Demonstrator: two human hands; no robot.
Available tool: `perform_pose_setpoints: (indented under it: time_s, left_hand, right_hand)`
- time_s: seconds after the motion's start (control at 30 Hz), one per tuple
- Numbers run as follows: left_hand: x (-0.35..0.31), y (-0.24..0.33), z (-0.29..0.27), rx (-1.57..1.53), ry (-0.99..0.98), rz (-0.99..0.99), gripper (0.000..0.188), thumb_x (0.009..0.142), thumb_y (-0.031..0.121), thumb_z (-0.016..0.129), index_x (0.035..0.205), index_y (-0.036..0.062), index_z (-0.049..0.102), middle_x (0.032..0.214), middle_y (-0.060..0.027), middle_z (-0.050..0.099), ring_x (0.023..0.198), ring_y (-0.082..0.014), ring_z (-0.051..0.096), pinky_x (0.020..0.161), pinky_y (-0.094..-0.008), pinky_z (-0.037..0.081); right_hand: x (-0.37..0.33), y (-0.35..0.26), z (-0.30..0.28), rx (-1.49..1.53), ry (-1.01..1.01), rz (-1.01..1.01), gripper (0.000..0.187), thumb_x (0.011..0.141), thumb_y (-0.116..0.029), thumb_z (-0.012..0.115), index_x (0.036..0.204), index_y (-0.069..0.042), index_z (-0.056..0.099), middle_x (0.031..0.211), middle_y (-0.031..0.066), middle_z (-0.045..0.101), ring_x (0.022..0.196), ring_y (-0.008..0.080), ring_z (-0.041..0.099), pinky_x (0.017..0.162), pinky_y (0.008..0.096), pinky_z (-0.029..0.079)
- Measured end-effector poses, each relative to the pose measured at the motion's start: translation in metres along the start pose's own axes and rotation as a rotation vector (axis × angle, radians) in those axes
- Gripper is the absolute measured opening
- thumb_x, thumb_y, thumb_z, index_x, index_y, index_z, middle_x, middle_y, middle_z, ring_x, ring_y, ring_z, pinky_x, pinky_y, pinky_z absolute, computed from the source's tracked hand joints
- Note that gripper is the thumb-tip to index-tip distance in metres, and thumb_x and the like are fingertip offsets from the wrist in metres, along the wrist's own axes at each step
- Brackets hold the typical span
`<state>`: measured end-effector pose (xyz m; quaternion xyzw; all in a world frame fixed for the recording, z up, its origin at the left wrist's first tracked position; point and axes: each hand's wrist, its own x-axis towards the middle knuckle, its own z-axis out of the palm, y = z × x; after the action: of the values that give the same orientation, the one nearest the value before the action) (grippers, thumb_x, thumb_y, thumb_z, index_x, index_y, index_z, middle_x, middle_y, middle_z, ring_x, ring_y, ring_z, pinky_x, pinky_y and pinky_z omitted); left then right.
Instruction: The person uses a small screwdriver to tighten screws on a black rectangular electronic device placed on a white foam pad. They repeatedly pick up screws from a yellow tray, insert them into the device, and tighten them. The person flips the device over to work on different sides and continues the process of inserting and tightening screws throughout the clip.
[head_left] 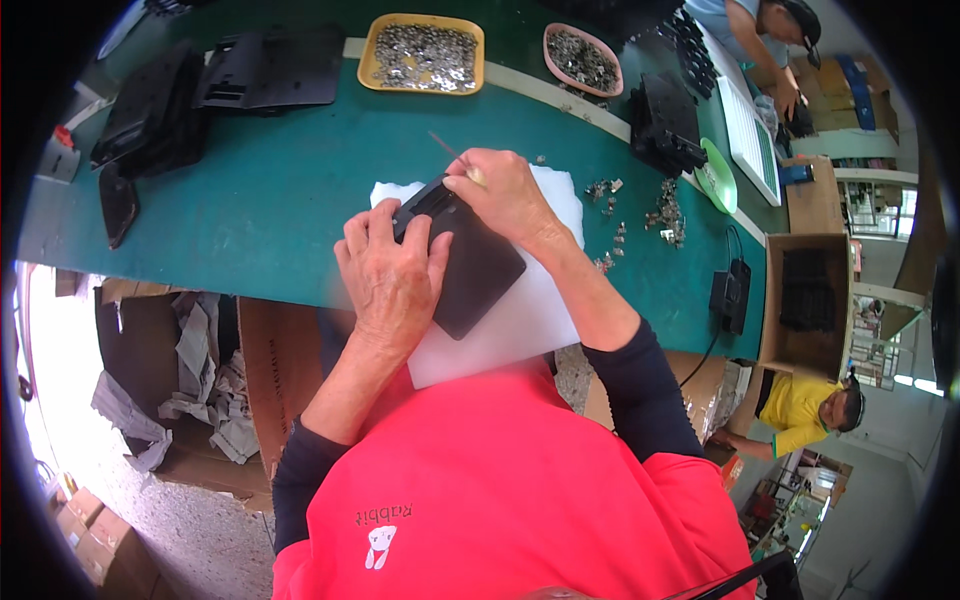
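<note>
A black plastic panel point(482, 272) with rounded corners lies tilted on a white foam sheet point(545, 330) in front of me. My left hand point(393, 262) holds its left side, with the fingertips over the slotted upper end. At that same end my right hand point(503, 192) is closed on a thin rod-like tool point(445, 146). The rod sticks out to the upper left, and a pale yellow part shows between the fingers. What my right fingertips touch on the panel is partly hidden.
On the green table point(250, 215), small metal clips point(667, 212) lie right of the foam. Farther back stand a yellow tray point(425, 55) and a pink tray point(580, 60) of small metal parts. Black panels point(150, 115) are piled left. Two other people are at the right.
</note>
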<state>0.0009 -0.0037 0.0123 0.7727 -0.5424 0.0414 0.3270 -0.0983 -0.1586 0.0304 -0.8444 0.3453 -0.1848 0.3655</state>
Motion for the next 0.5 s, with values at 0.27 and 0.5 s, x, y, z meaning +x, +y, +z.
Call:
perform_pose_setpoints:
  time_s: [0.27, 0.5]
  left_hand:
    - [0.007, 0.0, 0.012, 0.112, -0.087, 0.252, 0.041, 0.079, 0.009, 0.069, 0.119, 0.0104, 0.063, 0.129, -0.0125, 0.052, 0.12, -0.0327, 0.047, 0.096, -0.048, 0.036]
    - [0.013, 0.002, 0.014, 0.061, -0.108, 0.228, 0.047, 0.077, 0.009, 0.068, 0.123, 0.0087, 0.061, 0.128, -0.0123, 0.051, 0.116, -0.0329, 0.048, 0.093, -0.0443, 0.041]
  right_hand:
    - [-0.034, 0.014, -0.017, -0.165, -0.069, -0.042, 0.023, 0.092, -0.015, 0.055, 0.109, -0.001, 0.062, 0.092, 0.0218, 0.064, 0.086, 0.0388, 0.062, 0.076, 0.0436, 0.049]
    - [-0.061, -0.007, -0.013, -0.39, -0.052, -0.046, 0.034, 0.09, -0.001, 0.051, 0.123, -0.006, 0.06, 0.086, 0.0174, 0.062, 0.078, 0.0381, 0.063, 0.069, 0.0442, 0.051]
